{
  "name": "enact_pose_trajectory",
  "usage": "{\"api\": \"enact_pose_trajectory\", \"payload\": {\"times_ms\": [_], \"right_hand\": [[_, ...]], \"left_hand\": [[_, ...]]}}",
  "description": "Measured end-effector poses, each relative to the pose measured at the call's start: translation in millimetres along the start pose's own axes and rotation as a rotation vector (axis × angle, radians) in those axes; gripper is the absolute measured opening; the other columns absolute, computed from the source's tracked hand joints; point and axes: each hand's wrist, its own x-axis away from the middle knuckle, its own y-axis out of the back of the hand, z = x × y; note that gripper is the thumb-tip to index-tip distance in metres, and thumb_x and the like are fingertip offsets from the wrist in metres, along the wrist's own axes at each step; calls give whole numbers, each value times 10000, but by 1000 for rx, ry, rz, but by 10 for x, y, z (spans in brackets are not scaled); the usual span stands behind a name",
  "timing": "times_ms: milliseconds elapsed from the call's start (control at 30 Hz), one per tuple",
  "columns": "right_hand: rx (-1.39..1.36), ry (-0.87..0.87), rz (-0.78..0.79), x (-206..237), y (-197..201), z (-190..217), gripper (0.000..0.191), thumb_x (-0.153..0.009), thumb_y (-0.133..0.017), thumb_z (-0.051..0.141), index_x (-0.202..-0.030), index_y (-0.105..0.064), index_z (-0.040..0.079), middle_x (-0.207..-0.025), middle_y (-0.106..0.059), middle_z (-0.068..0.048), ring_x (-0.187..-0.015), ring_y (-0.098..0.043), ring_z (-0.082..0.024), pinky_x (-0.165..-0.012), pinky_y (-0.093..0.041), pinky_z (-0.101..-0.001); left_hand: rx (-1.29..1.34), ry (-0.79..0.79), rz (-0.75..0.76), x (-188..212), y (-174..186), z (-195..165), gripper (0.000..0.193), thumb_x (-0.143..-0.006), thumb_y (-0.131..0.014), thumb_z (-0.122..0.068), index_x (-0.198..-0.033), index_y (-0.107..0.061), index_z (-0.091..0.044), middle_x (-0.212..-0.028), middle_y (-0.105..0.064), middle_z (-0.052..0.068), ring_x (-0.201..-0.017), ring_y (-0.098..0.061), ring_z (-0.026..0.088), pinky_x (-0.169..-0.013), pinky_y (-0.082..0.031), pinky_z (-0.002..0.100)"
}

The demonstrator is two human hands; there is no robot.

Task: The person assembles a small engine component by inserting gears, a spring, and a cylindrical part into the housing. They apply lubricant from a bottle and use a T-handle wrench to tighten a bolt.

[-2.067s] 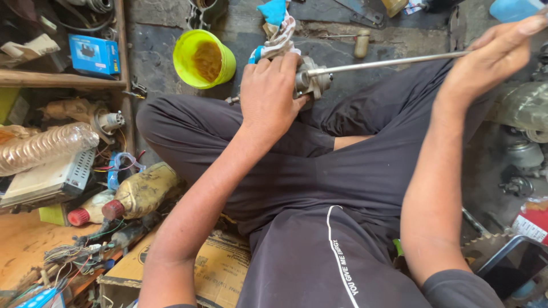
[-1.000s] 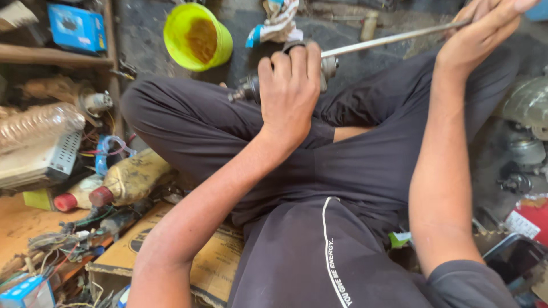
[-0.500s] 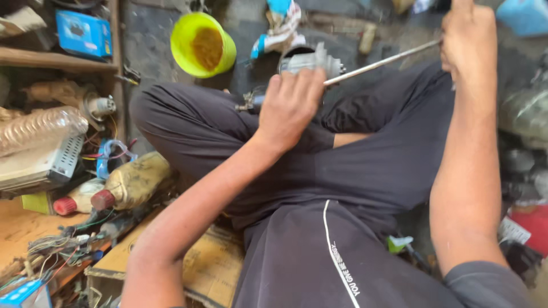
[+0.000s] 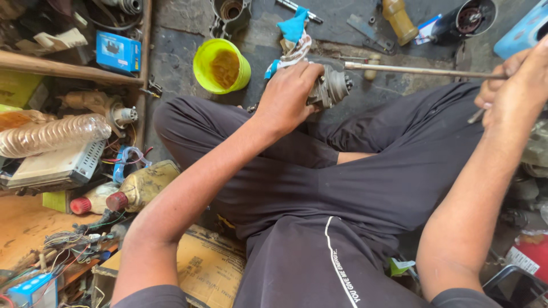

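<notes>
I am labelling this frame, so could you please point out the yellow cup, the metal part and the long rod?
yellow cup (image 4: 206, 73), head view, on its rim.
metal part (image 4: 330, 88), head view, on its grey body.
long rod (image 4: 422, 71), head view, mid-shaft.

Bright even daylight, slight edge distortion

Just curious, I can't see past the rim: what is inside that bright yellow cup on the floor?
The yellow cup stands open on the dark floor. Inside shows an orange-brown, grainy-looking mass against the far wall. What it is cannot be told, and the cup's bottom is hidden by the near rim.
</notes>
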Motion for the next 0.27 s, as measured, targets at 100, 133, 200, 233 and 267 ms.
{"api": "enact_pose_trajectory", "payload": {"times_ms": [100,133,200,233,267], "right_hand": [[-55,16,14,122,-63,73,633,-1103,-380,644,-767,-320,111,-643,-338,-19,-505,-278,-102,-439,-195,-294],[-65,9,11,153,-102,76,640,-1104,-381,647,-764,-318,108,-643,-332,-15,-504,-279,-102,-437,-192,-292],[-65,-11,-6,175,-153,83,644,-1106,-387,663,-776,-334,113,-648,-345,-10,-486,-286,-99,-419,-191,-289],[-57,-24,-17,175,-193,73,640,-1107,-392,676,-792,-352,120,-652,-364,-10,-469,-294,-97,-402,-193,-287],[-44,-39,-27,184,-227,54,637,-1109,-397,688,-808,-371,127,-657,-383,-10,-452,-301,-95,-385,-196,-286]], "left_hand": [[10,13,77,-130,140,-113,674,-617,-918,-116,-1178,-549,-65,-1064,-632,142,-1032,-628,391,-867,-495,463],[12,21,104,-196,223,-180,682,-616,-929,-134,-1173,-539,-72,-1056,-637,140,-1031,-633,392,-860,-496,465],[-3,51,207,-379,418,-358,919,-608,-934,-137,-1357,-410,-38,-1034,-637,173,-1012,-624,417,-845,-488,483],[-12,69,258,-478,537,-460,1038,-604,-937,-138,-1449,-345,-22,-1024,-638,190,-1003,-619,430,-838,-484,492],[-17,68,252,-684,674,-511,1038,-604,-937,-138,-1449,-345,-22,-1024,-638,190,-1003,-619,430,-838,-484,492]]}}
